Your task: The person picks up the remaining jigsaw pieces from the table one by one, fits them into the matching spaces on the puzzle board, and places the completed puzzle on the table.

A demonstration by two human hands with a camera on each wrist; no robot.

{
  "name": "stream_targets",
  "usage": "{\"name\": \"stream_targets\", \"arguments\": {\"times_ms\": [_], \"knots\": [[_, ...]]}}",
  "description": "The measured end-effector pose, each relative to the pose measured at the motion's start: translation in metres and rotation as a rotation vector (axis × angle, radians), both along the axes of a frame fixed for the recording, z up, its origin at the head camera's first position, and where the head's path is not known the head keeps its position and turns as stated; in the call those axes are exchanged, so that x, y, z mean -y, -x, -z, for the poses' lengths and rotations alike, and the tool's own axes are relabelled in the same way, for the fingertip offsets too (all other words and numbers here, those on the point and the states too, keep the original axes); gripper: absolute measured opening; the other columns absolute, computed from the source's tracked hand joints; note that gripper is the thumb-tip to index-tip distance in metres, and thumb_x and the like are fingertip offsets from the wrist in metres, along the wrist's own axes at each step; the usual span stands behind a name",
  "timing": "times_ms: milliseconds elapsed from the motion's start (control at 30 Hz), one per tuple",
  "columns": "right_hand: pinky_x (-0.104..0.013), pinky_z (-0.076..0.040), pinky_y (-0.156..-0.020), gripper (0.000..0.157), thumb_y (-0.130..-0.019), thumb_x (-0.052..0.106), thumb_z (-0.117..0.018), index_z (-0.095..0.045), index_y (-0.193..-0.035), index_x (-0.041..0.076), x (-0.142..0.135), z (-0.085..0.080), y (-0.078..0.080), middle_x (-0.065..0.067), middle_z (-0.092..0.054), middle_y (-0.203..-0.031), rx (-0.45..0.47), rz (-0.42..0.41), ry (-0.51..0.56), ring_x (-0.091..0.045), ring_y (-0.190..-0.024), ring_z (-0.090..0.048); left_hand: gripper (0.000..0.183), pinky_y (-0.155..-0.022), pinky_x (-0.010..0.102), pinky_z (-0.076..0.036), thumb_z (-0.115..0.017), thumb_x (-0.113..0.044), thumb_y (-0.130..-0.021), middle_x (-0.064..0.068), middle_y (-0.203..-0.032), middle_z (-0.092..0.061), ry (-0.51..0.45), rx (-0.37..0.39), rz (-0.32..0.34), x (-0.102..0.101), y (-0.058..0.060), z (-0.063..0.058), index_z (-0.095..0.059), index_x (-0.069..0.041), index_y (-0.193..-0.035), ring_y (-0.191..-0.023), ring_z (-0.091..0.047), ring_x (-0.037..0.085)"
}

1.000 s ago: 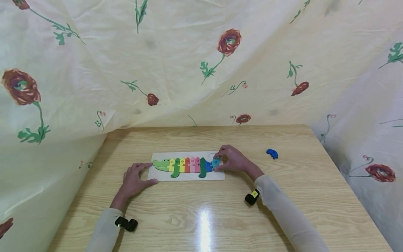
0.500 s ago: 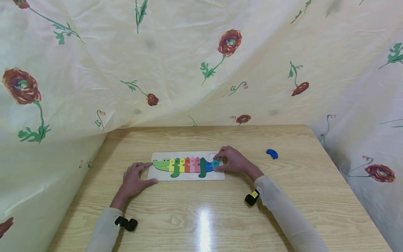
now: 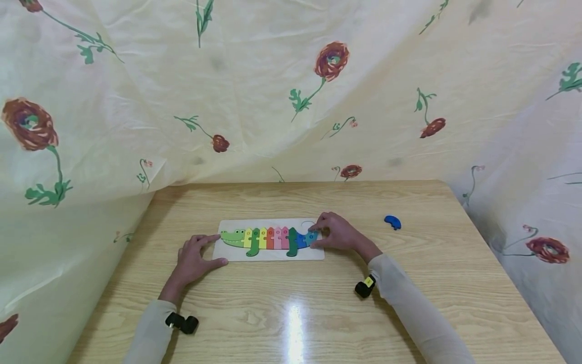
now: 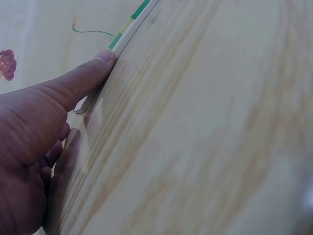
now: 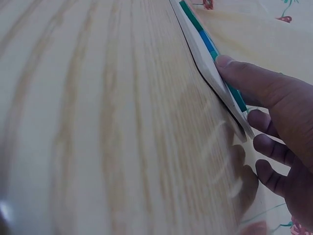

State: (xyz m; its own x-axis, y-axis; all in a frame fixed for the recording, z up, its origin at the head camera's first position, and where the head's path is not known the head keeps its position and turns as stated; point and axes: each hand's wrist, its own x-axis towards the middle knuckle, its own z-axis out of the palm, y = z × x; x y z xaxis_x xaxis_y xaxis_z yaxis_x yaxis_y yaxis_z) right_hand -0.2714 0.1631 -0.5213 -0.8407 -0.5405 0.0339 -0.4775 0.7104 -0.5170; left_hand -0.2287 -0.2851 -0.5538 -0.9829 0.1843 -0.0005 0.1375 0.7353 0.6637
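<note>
A crocodile puzzle board point(image 3: 273, 257) lies on the table in the head view, filled from the green head point(image 3: 234, 237) through several coloured pieces. My left hand point(image 3: 193, 260) touches its left end, index finger and thumb straight and spread apart. In the left wrist view the thumb point(image 4: 93, 71) presses the board's edge. At the other end my right hand point(image 3: 338, 233) pinches a light blue puzzle piece point(image 3: 311, 236) between thumb and index finger. That piece sits beside the dark blue one point(image 3: 301, 240), partly hidden by the fingers. An outlined tail slot shows above it.
A loose dark blue curved puzzle piece point(image 3: 393, 222) lies on the wooden table point(image 3: 254, 313), right of the board. Flowered cloth point(image 3: 273, 101) hangs behind and along both sides of the table. Each wrist wears a small black camera.
The light blue piece has shifted slightly and now lies flatter and straighter against the dark blue one, with the right hand moving barely with it. My left hand stays put.
</note>
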Motion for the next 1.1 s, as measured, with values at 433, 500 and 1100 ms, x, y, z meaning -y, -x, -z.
{"name": "stream_targets", "arguments": {"times_ms": [433, 500, 1100], "knots": [[-0.039, -0.047, -0.086, 0.050, -0.083, 0.044, -0.085, -0.075, -0.124, 0.018, -0.011, -0.014, -0.005, -0.001, -0.065, -0.110, -0.014, 0.067, 0.010, -0.019, -0.097, -0.055, 0.086, -0.099, 0.059, -0.025, -0.086, -0.056, -0.076, 0.025, -0.145, -0.045, 0.006, 0.006, 0.000, 0.000, -0.001, -0.002, -0.056, -0.017, -0.147, -0.132, -0.038, 0.046], [-0.042, -0.049, -0.087, 0.049, -0.083, 0.042, -0.086, -0.076, -0.124, 0.017, -0.015, -0.019, -0.006, -0.005, -0.066, -0.112, -0.034, 0.066, 0.035, -0.022, -0.099, -0.057, 0.087, -0.099, 0.059, -0.025, -0.085, -0.057, -0.076, 0.025, -0.145, -0.045, 0.009, 0.007, 0.000, 0.000, -0.001, -0.002, -0.056, -0.017, -0.147, -0.132, -0.038, 0.046], [-0.045, -0.048, -0.081, 0.046, -0.081, 0.035, -0.089, -0.076, -0.122, 0.017, -0.069, -0.075, -0.025, -0.002, -0.064, -0.110, -0.197, 0.064, 0.114, -0.021, -0.098, -0.057, 0.088, -0.099, 0.058, -0.025, -0.085, -0.058, -0.076, 0.025, -0.145, -0.045, 0.021, 0.015, -0.013, 0.000, 0.001, 0.000, -0.056, -0.017, -0.148, -0.132, -0.038, 0.046]]}}
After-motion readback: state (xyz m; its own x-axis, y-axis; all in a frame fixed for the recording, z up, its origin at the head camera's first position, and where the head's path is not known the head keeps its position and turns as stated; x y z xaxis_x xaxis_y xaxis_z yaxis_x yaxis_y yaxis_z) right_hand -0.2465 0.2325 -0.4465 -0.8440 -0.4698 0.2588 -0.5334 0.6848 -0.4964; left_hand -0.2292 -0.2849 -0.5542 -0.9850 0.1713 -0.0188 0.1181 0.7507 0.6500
